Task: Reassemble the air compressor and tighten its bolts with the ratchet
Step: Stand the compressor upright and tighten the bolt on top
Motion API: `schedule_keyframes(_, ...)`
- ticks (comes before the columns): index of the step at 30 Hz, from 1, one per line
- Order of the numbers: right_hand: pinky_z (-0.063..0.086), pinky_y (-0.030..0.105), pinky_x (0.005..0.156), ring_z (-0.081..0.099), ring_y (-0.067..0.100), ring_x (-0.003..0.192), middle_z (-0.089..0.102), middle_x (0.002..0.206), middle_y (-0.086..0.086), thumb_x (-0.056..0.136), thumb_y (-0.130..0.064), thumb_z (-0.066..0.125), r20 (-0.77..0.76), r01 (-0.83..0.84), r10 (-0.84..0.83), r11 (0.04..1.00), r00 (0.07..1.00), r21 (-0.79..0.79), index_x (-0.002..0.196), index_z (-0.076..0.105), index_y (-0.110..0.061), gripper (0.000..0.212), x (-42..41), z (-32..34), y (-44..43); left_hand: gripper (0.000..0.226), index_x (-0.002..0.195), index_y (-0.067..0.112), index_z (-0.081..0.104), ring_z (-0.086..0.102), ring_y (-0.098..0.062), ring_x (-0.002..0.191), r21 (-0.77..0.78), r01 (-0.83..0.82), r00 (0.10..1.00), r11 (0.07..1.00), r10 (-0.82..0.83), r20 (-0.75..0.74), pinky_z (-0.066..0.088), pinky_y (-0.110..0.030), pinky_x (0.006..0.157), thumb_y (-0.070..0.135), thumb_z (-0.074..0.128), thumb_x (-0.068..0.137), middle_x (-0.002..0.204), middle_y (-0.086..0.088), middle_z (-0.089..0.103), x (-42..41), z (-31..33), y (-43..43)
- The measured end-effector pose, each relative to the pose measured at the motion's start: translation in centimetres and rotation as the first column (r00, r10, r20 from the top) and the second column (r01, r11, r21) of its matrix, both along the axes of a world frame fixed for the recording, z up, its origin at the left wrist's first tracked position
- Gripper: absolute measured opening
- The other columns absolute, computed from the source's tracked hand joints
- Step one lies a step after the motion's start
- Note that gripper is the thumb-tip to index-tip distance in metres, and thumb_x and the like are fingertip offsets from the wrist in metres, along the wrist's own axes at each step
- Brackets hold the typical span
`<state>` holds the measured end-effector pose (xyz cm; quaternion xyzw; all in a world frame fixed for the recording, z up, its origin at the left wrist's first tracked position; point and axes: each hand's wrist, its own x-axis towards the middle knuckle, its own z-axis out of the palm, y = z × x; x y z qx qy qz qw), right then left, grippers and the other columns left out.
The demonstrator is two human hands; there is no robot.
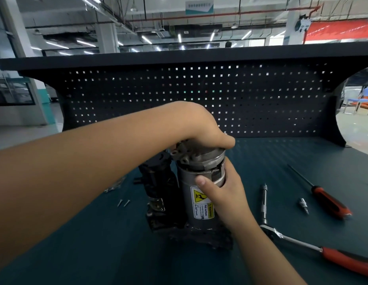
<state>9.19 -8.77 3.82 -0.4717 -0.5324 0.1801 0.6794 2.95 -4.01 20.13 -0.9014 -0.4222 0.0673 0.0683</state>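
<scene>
Air compressor (199, 204) is standing upright mid-bench (76, 254). Left hand (195, 124) is gripping the head cap (201, 157) from above, apparently seating it. Right hand (222, 194) is clasping the cylinder below. Ratchet (302, 243) is lying untouched toward the right edge, so bolt tightening is judged not yet begun.

Only one legible label: a warning sticker (200, 204) on the air compressor (191, 182).
The sticker sits on the compressor's grey cylinder with its print turned sideways. It shows a yellow triangle with a black hazard symbol, then "Hot surface." and "Do NOT touch" in black on white, and "WARNING" on a yellow band. The finer lines between are too small to read, and the right hand (222, 192) covers the sticker's right edge. A hanging sign (199, 6) under the ceiling, white over teal, bears characters too blurred to read.
</scene>
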Motion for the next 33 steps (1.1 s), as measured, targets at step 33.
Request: schedule_keyframes(33, 0.044, 0.004, 0.072, 0.063, -0.005, 0.096, 0.068, 0.102, -0.022, 0.061, -0.056, 0.069, 0.005, -0.004, 0.004, 1.000, 1.000, 0.008, 0.110, 0.057, -0.034, 0.055, 0.16, -0.12, 0.25, 0.059, 0.073, 0.009, 0.057, 0.064, -0.024, 0.050, -0.092, -0.084, 0.995, 0.992, 0.088, 0.038, 0.054, -0.028, 0.065, 0.065, 0.040, 0.083, 0.077, -0.011, 0.064, 0.28, 0.05, 0.57)
